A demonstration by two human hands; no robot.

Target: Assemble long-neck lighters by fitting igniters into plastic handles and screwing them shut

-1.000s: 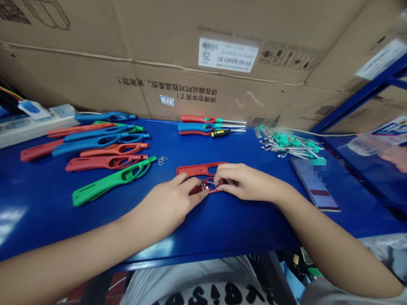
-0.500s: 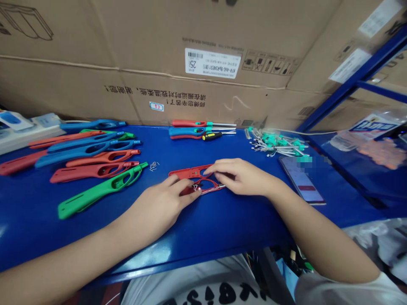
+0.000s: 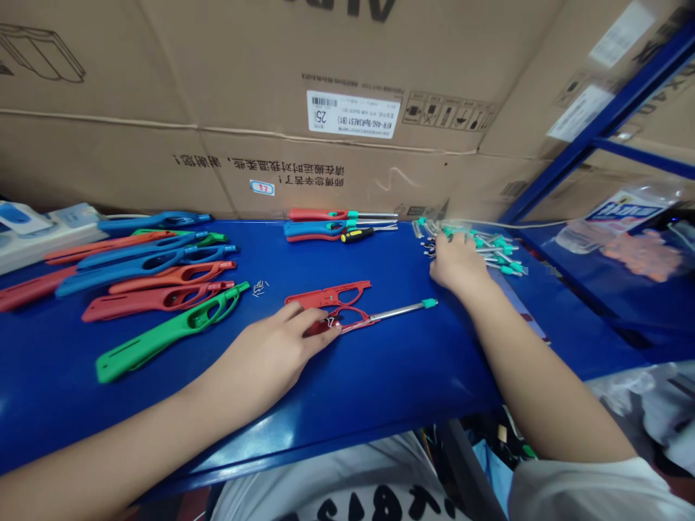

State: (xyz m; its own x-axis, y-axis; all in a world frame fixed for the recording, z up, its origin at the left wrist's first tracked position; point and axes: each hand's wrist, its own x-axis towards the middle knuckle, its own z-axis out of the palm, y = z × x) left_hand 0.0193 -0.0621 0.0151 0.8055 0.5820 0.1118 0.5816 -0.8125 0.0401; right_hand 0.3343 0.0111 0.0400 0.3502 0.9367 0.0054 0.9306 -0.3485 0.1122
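My left hand is closed on a red lighter casing half, pressing it to the table. Thin wires show at its fingertips. From that casing a metal tube with a teal tip points to the right. Just behind lies a second red casing half, free of either hand. My right hand is at the left side of a pile of metal tubes with teal ends and wires. Its fingers are bunched down among the parts, and what they grip is hidden.
Several coloured lighter casings lie at the left, with small screws beside them. Lighters with tubes and a yellow-black screwdriver are at the back. A phone lies beneath my right forearm. A cardboard box walls the back.
My right hand has left the red casing and moved right and back to the tube pile, uncovering the metal tube and teal tip. My left hand stays on the casing.
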